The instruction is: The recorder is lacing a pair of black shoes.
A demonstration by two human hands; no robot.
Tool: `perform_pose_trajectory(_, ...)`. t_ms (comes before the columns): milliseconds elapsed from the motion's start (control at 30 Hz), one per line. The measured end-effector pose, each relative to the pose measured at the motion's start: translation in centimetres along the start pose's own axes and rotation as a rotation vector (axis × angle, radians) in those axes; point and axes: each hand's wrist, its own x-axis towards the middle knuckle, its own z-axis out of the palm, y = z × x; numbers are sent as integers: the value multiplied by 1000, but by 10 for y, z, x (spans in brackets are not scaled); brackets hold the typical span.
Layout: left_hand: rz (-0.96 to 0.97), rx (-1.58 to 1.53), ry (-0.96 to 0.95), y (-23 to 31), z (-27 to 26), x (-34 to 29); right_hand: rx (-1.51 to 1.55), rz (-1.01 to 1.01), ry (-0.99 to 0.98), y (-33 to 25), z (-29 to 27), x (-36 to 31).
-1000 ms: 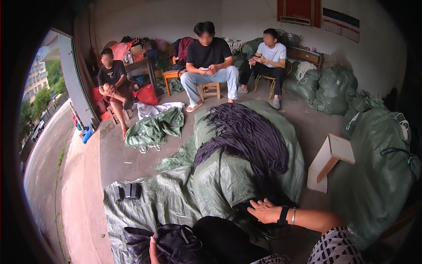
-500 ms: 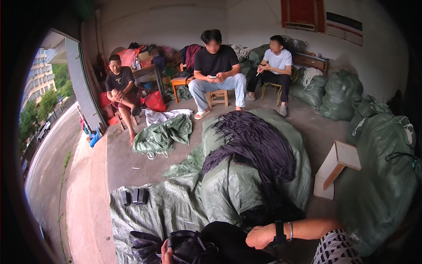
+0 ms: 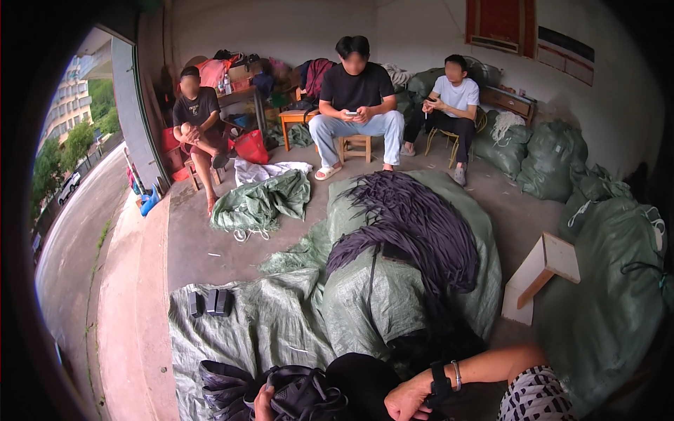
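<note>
At the lower edge, my left hand (image 3: 264, 403) shows only a few fingers, closed against a black item with grey looped straps or cords (image 3: 305, 394); its exact kind is unclear. Beside that hand lies a shiny black folded bundle (image 3: 226, 387). My right hand (image 3: 408, 398), below a black wristband and a silver bangle, is curled with its fingertips mostly hidden, next to black cloth (image 3: 361, 375). A heap of long dark purple strips (image 3: 421, 235) drapes over a stuffed green woven sack (image 3: 372, 302) in front of me.
Two small black blocks (image 3: 219, 302) rest on a spread green woven sheet (image 3: 281, 330). At right stand a white wooden stool tipped over (image 3: 540, 274) and bulging green sacks (image 3: 604, 281). Three seated people occupy the back; a crumpled green sack (image 3: 263, 200) lies before them.
My right hand has moved slightly left and down, nearer the left one. My left hand still grips the black item. The view has shifted slightly.
</note>
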Motion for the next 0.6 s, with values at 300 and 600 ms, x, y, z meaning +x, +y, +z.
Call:
perform_pose_trajectory(300,38,-80,-90,-12,-6,10,-67,-80,79,-17,-20,-15)
perform_pose_trajectory(600,81,-109,-140,-14,7,-6,150,-793,1497,-80,-79,-129)
